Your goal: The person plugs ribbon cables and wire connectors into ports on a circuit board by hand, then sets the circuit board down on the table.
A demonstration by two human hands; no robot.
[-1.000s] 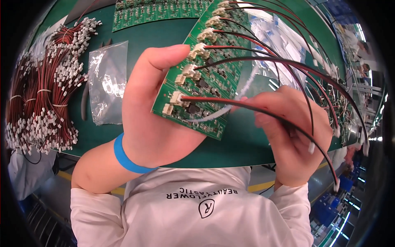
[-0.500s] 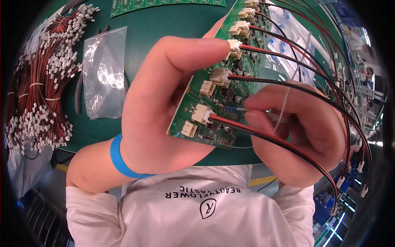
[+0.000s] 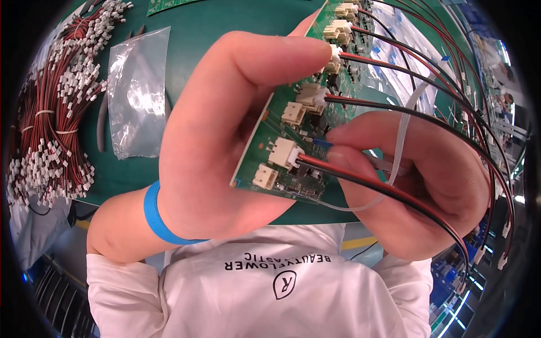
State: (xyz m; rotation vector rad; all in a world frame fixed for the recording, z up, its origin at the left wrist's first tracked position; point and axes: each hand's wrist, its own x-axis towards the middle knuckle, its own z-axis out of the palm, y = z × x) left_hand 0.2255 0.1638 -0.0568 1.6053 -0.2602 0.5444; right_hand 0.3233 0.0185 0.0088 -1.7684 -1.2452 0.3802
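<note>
My left hand [image 3: 203, 135] grips a green circuit board [image 3: 256, 155], its thumb pressing beside the plugs and its other fingers mostly hidden behind. Cream connectors [image 3: 283, 152] line the board; several have red-and-black wire leads [image 3: 394, 194] plugged in, trailing to the right over my right hand. At the board's right edge, my right hand [image 3: 422, 169] pinches a thin translucent flat cable by its end, where a blue tab [image 3: 322, 143] points at the small components. The flat cable [image 3: 403, 135] loops above my fingers and back beneath the board's lower edge. Whether the tab touches the board, I cannot tell.
Bundles of red-and-black leads with white plugs [image 3: 53, 124] lie at the left of the green mat [image 3: 186, 39]. Beside them is a clear plastic bag [image 3: 138, 96]. Another green board [image 3: 169, 4] lies at the far edge. Clear bags with blue marks [image 3: 394, 45] lie at right.
The board and both hands have shifted slightly right. The flat cable's loop has turned and now shows its broad side. My right fingers still pinch it near the blue tab.
</note>
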